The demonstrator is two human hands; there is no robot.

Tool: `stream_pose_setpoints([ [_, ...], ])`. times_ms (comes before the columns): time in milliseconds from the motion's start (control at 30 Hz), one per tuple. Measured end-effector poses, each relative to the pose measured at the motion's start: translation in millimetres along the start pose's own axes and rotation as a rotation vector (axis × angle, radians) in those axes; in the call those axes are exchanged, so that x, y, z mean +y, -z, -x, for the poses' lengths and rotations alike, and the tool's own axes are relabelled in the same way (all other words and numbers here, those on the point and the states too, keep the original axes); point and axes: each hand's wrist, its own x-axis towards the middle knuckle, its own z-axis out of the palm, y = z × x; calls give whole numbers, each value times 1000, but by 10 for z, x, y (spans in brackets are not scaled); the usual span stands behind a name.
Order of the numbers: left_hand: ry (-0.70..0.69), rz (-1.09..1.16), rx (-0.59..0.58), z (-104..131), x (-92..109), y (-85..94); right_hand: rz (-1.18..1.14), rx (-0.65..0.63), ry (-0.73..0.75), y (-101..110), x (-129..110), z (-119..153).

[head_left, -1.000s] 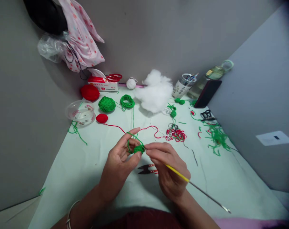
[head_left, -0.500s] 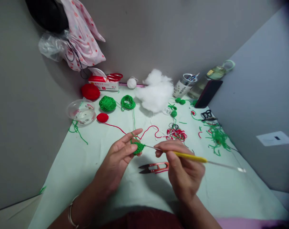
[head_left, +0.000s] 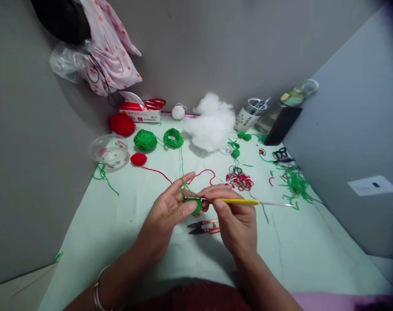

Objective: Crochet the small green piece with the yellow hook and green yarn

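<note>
Between thumb and fingers, my left hand [head_left: 165,211] pinches a small green crochet piece [head_left: 195,207]. Green yarn [head_left: 182,162] runs over its raised index finger and back to a loose green coil [head_left: 173,138]. My right hand [head_left: 237,220] grips a yellow-handled crochet hook [head_left: 240,201] like a pen. The hook's tip lies across the top of the crochet piece, by the yarn under the left index finger. Just below, orange thread snips [head_left: 202,226] lie on the cloth, their handle end partly covered by my right hand.
Green yarn ball [head_left: 145,140], red balls [head_left: 122,124], a plastic bowl [head_left: 109,151] and a tissue box [head_left: 139,113] stand left. White stuffing [head_left: 211,123] sits at the back. At right are a pen can [head_left: 250,115], a phone [head_left: 283,126], tangled red yarn [head_left: 240,180] and green scraps [head_left: 295,183].
My right hand has moved left, bringing the hook's tip across the crochet piece to the yarn by my left index finger. The hook now lies more level. My left hand has shifted slightly right.
</note>
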Motion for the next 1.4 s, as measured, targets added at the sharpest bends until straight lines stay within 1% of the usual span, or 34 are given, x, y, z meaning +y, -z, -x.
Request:
stream_pose_setpoints([
  [100,73,59,-8,-12,38,0,-88,8,-33,18,-12,-16],
  [200,146,125,-42,-13,74,20,-171,61,-80,49,-49,-69],
  [267,162,163,-77,-11,82,33,-220,94,-123,65,-77,-108],
  [333,140,178,-95,-13,64,36,-272,90,-163,68,-90,-129],
  [400,78,140,-86,-17,17,29,-282,47,-170,59,-78,-121],
  [467,10,58,-68,-21,-41,20,-198,6,-129,48,-46,-90],
  [567,-40,-34,-60,-24,-95,26,-28,18,-54,52,6,-37],
  [633,-32,-55,-51,-24,-85,47,-17,32,-48,68,23,-19],
  [700,-4,-49,-50,-22,-49,75,-69,37,-72,83,25,-19],
  [800,40,-12,-111,-18,-1,115,-141,45,-119,76,3,-40],
  [900,41,-17,-149,-22,6,142,-188,64,-161,44,-27,-64],
  [1000,-3,-69,-130,-31,-3,151,-207,79,-186,23,-48,-75],
  [1167,-74,-154,-65,-25,7,137,-178,58,-159,44,-58,-68],
  [1300,-101,-220,-3,-13,4,131,-103,36,-106,67,-54,-31],
  [1400,-125,-269,23,-6,3,135,2,28,-15,66,-63,5],
])
